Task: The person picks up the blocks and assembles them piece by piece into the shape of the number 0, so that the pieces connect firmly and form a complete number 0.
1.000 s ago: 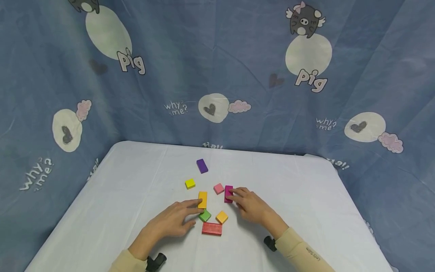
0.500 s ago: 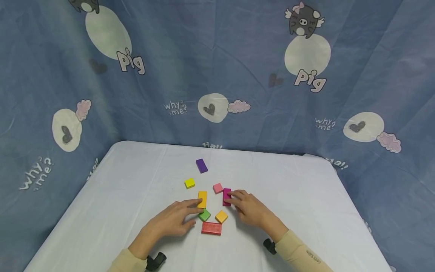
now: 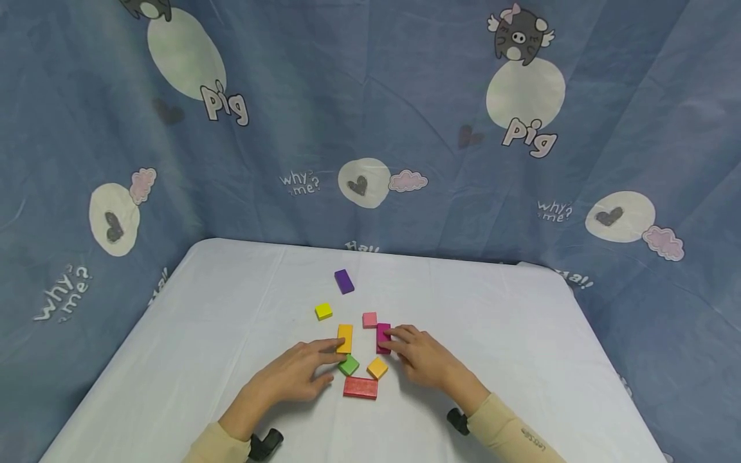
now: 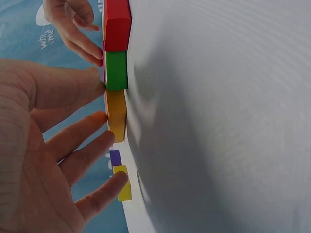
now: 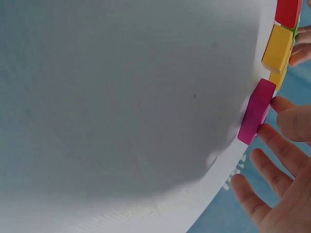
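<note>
My left hand [image 3: 298, 373] lies with extended fingers touching the long orange-yellow block [image 3: 345, 334] and reaching the edge of the green block [image 3: 349, 366]. On the other side, fingertips of my right hand [image 3: 425, 357] rest on the long magenta block [image 3: 383, 334], which stands parallel to the orange-yellow one with a gap between. A small pink block [image 3: 369, 319] sits at the magenta block's far end. Closer to me are a small orange block [image 3: 377, 368] and a long red block [image 3: 361, 388]. In the right wrist view, thumb and index tip meet the magenta block [image 5: 256, 111].
Farther back on the white-covered table [image 3: 492, 308] lie a small yellow block [image 3: 323, 311] and a purple block [image 3: 344, 281]. A blue printed curtain [image 3: 370, 116] hangs behind the table. Each wrist wears a black camera, the left one [image 3: 266, 445] near the front.
My right hand has slid the magenta block left and toward me. The pink block has turned to sit squarely at its far end. My left hand has stayed in place.
</note>
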A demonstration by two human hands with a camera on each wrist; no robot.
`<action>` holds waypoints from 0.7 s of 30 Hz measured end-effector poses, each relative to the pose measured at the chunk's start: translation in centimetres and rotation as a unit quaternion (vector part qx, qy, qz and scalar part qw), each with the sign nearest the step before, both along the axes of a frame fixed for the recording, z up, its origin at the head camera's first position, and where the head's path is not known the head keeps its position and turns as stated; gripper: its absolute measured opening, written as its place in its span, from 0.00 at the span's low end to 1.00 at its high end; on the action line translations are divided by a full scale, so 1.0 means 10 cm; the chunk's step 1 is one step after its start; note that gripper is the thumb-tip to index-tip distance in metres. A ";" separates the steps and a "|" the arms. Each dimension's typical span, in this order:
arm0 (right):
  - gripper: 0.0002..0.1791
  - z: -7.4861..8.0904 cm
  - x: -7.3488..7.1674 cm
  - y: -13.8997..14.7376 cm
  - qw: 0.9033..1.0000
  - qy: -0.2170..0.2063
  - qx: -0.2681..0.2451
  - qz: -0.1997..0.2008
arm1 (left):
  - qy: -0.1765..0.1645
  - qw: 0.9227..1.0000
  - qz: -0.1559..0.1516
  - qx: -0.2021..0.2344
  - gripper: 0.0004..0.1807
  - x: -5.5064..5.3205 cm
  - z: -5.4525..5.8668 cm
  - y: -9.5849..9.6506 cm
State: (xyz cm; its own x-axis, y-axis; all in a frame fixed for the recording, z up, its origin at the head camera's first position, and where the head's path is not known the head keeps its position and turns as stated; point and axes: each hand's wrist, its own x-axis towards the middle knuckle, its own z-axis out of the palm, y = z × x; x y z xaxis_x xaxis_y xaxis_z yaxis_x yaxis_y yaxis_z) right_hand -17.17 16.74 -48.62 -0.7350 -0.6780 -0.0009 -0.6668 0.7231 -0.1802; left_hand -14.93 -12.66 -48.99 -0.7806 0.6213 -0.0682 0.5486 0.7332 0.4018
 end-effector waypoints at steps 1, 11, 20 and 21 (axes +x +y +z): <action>0.22 0.00 0.00 0.00 1.000 0.001 0.000 0.002 | 0.000 1.000 0.000 -0.001 0.22 0.00 0.00 0.00; 0.23 0.01 0.03 -0.01 1.000 0.001 0.005 0.004 | 0.005 1.000 0.000 -0.004 0.22 0.00 -0.01 0.01; 0.23 0.01 0.05 -0.01 1.000 0.000 0.008 0.005 | 0.004 1.000 0.000 -0.002 0.21 -0.01 -0.01 0.02; 0.23 0.01 0.05 -0.01 1.000 0.001 0.008 0.005 | 0.004 1.000 -0.001 -0.001 0.21 -0.01 -0.01 0.02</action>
